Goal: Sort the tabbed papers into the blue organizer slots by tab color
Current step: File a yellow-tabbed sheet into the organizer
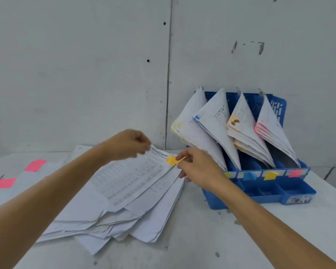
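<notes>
A loose pile of white papers (124, 200) lies on the table in front of me. Its top sheet, a printed form (132, 177), carries an orange tab (171, 159) at its far right corner. My right hand (198, 167) pinches that corner beside the tab. My left hand (130, 144) hovers with curled fingers over the sheet's far edge; whether it holds the paper is unclear. The blue organizer (279, 189) stands at the right, with four slots of leaning papers and yellow-green, blue, orange and pink labels along its front rail.
Two pink tabs (35, 165) (5, 183) show on papers at the table's left. A grey wall with a vertical seam (168, 94) rises right behind the table. The organizer's front tray compartments (291, 188) hold nothing.
</notes>
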